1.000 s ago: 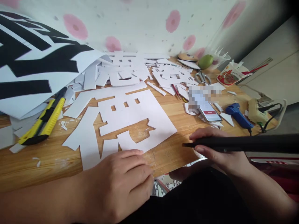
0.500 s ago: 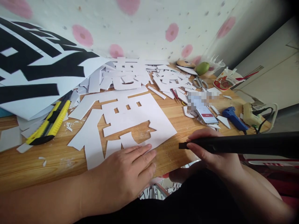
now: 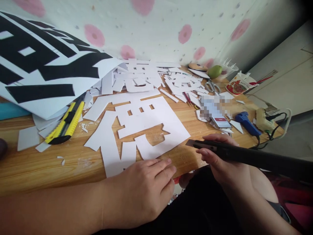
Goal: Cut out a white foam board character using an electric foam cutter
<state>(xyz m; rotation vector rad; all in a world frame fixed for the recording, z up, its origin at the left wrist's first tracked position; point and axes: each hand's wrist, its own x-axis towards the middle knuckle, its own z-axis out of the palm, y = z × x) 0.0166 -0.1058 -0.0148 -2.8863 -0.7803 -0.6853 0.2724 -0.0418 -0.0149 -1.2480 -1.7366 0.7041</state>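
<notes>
A white foam board [image 3: 156, 111] with letter-like shapes cut out of it lies on the wooden table. My left hand [image 3: 149, 186] rests palm down over the board's near edge, fingers stretched out and holding nothing. To the right, my right hand [image 3: 227, 160] grips a black utility knife [image 3: 234, 155]. Its short blade points left, just off the board's right corner and apart from it. A yellow utility knife [image 3: 67, 124] lies on the left of the table among white scraps. Part of the board's near edge is hidden under my left hand.
Behind the board sit more cut white pieces [image 3: 139, 78] and scraps. A large sheet with black shapes [image 3: 73, 71] leans in from the left. Towards the right are scissors [image 3: 212, 86], a phone [image 3: 221, 122], a blue glue gun [image 3: 246, 123], a power strip [image 3: 264, 119] and a paper tub [image 3: 239, 84].
The view has shifted slightly left, so the table things appear further right. The black knife has tilted, showing its blade more. My left hand has slid a little towards the board's near edge.
</notes>
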